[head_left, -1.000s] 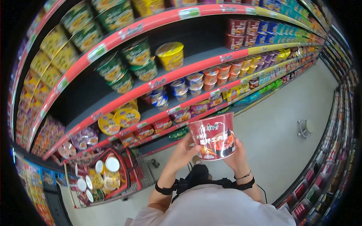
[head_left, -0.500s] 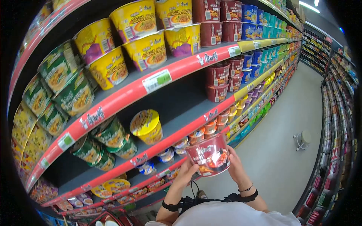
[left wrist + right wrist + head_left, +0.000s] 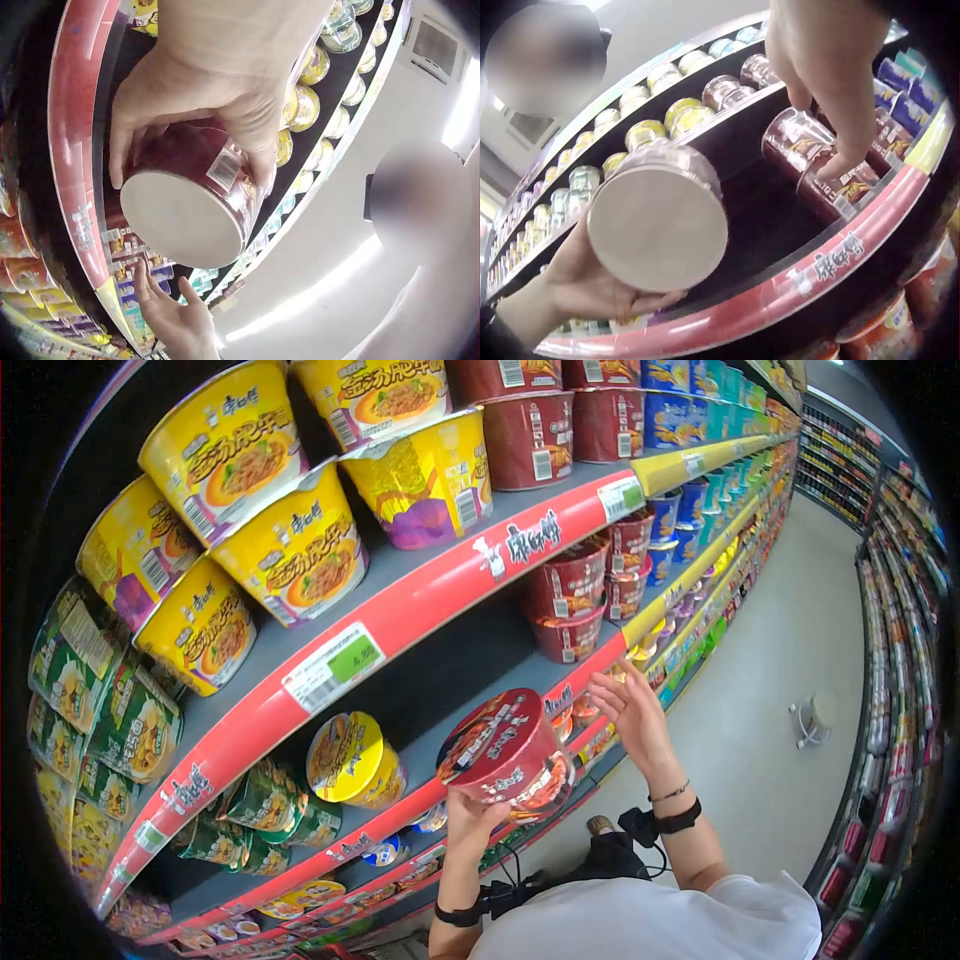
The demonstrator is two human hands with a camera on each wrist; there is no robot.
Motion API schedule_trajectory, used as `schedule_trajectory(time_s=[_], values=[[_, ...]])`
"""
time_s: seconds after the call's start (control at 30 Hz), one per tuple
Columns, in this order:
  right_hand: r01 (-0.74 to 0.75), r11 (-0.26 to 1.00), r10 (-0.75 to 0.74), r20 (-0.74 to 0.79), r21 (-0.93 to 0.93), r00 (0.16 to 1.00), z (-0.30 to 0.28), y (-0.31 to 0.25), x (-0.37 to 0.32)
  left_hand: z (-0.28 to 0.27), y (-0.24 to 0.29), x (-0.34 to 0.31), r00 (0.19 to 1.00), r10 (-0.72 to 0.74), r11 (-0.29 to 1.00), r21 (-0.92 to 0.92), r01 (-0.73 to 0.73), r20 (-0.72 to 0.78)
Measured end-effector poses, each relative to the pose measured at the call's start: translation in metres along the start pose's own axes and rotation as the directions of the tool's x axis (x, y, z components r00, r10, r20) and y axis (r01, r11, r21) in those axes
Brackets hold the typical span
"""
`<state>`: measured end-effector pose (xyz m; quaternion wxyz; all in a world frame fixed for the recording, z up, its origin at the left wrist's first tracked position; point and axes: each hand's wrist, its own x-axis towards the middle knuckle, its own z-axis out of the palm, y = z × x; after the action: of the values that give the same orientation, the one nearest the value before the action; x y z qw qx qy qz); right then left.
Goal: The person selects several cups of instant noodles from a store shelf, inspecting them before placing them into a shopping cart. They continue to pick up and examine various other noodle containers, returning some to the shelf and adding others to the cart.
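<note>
In the head view, a red instant noodle tub (image 3: 525, 765), its dark printed lid tilted up, is held by my left hand (image 3: 468, 828) just in front of the shelf. The left wrist view shows the fingers curled round the tub wall, with the white base (image 3: 180, 217) facing that camera. My right hand (image 3: 632, 715) is raised apart from the tub, palm turned inward and fingers loosely extended, holding nothing. It overlaps stacked red noodle tubs (image 3: 799, 139) in the right wrist view. Those same stacked tubs (image 3: 568, 600) stand at the shelf's right part in the head view.
A yellow-lidded noodle tub (image 3: 355, 760) and green tubs (image 3: 265, 795) stand on the same shelf. Above, a red shelf edge (image 3: 430, 595) fronts yellow tubs (image 3: 290, 550). A stool (image 3: 815, 718) stands in the aisle, with another shelf row (image 3: 890, 690) along the right.
Both hands held the tub earlier; my right hand has let go and moved up and right. The left hand has tilted the tub and brought it closer to the shelf. The head view has shifted upward.
</note>
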<state>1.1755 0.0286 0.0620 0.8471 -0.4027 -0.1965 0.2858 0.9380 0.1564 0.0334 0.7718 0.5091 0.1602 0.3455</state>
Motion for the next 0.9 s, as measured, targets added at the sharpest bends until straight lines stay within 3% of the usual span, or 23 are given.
schedule_trajectory(time_s=[0.07, 0.3, 0.5, 0.57, 0.7, 0.8, 0.87, 0.9], values=[[-0.166, 0.953, 0.158, 0.05, 0.253, 0.986, -0.007, -0.008, 0.039, -0.001, -0.009, 0.011, 0.997, 0.061, 0.998, 0.033, -0.06, -0.05], [-0.431, 0.861, 0.355, 0.289, 0.269, 0.889, -0.013, -0.015, 0.106, 0.03, -0.035, 0.038, 0.946, 0.165, 0.98, 0.155, -0.124, -0.28], [-0.505, 0.842, 0.405, 0.397, 0.188, 0.823, -0.018, 0.005, 0.166, 0.066, -0.038, 0.054, 0.921, 0.237, 0.962, 0.207, -0.178, -0.308], [-0.482, 0.858, 0.364, 0.45, 0.18, 0.816, -0.015, 0.013, 0.179, 0.081, -0.036, 0.051, 0.904, 0.162, 0.979, 0.176, -0.099, -0.395], [-0.551, 0.823, 0.445, 0.448, 0.138, 0.775, -0.008, 0.025, 0.208, 0.094, -0.049, 0.058, 0.842, 0.351, 0.917, 0.33, -0.222, -0.41], [-0.594, 0.794, 0.494, 0.438, 0.125, 0.752, -0.012, 0.021, 0.212, 0.107, -0.046, 0.079, 0.874, 0.276, 0.916, 0.385, -0.113, -0.399], [-0.361, 0.932, 0.342, 0.381, -0.024, 0.859, -0.019, 0.01, 0.196, 0.123, -0.04, 0.103, 0.884, 0.269, 0.913, 0.395, -0.107, -0.382], [-0.37, 0.928, 0.353, 0.388, -0.031, 0.852, -0.023, 0.004, 0.189, 0.131, -0.037, 0.115, 0.9, 0.258, 0.908, 0.405, -0.102, -0.351]])
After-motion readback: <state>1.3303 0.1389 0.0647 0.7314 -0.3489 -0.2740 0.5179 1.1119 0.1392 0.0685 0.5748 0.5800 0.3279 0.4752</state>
